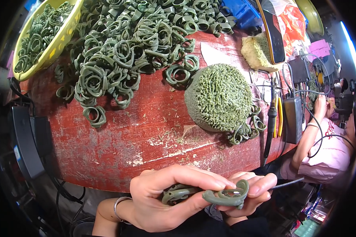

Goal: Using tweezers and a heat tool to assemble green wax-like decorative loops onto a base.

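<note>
Green block (221, 98) obstructs; red tabletop (118, 144) leaves passage leftward.

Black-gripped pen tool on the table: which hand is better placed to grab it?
Probably the right hand: it's nearer the black-gripped pen tool, though it holds a thin grey rod that may need putting down first. The left hand is farther and holds green rings.

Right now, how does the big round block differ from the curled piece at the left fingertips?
The round block is much larger than the curled piece. The block's top looks rough and bumpy, while the piece looks smooth. The block sits on the red table; the piece is held in the left hand. Both are greenish.
</note>
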The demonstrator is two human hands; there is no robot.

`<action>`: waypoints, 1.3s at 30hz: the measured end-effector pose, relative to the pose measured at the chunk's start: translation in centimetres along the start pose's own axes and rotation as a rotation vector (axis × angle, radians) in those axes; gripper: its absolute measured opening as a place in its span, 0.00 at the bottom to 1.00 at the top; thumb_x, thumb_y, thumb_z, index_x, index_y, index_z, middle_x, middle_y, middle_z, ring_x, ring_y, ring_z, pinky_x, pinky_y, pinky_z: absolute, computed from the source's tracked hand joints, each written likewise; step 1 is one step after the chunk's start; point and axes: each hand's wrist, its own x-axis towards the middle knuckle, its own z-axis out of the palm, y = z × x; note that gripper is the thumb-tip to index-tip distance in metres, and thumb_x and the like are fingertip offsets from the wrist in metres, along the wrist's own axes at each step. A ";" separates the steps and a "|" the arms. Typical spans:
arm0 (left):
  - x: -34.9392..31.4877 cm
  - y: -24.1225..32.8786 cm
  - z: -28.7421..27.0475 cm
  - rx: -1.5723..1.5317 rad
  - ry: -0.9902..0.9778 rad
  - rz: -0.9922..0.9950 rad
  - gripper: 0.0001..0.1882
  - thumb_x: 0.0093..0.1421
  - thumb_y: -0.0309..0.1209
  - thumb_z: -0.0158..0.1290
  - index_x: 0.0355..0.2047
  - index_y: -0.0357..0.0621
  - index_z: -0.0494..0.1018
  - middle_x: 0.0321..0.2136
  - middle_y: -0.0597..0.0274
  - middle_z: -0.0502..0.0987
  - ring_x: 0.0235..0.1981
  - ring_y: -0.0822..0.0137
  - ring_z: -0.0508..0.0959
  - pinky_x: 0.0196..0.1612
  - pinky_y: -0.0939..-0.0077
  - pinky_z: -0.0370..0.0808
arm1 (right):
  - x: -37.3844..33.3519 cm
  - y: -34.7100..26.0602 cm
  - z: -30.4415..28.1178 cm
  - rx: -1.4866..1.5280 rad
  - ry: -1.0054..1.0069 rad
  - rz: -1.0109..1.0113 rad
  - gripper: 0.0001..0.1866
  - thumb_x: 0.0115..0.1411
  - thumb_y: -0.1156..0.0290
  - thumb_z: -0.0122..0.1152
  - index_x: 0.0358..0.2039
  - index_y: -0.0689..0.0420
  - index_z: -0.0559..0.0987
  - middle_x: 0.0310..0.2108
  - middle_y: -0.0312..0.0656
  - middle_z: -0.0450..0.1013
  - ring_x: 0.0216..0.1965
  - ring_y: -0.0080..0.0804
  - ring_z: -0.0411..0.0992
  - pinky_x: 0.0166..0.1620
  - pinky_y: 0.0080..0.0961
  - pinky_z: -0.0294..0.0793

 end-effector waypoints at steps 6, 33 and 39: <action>0.1 0.0 0.6 -0.057 -0.002 -0.033 0.09 0.46 0.16 0.53 0.29 0.33 0.66 0.26 0.43 0.74 0.30 0.59 0.76 0.32 0.71 0.74 | 0.2 -0.9 0.3 -0.336 0.000 -0.065 0.16 0.57 0.52 0.40 0.25 0.52 0.60 0.11 0.33 0.64 0.11 0.22 0.64 0.17 0.17 0.62; 1.3 2.2 1.4 0.522 -0.061 0.045 0.08 0.41 0.17 0.56 0.25 0.37 0.73 0.26 0.52 0.75 0.29 0.63 0.77 0.32 0.77 0.73 | 1.5 -1.9 -0.2 -0.135 0.374 -0.036 0.20 0.59 0.57 0.38 0.24 0.62 0.67 0.10 0.38 0.63 0.07 0.18 0.56 0.11 0.11 0.55; -0.4 2.7 0.4 0.541 -0.075 0.307 0.11 0.41 0.14 0.52 0.28 0.36 0.71 0.29 0.50 0.75 0.30 0.60 0.76 0.32 0.74 0.73 | 1.0 -3.0 0.5 -0.383 -0.089 -0.475 0.13 0.60 0.64 0.37 0.27 0.61 0.60 0.12 0.37 0.59 0.08 0.22 0.56 0.12 0.14 0.53</action>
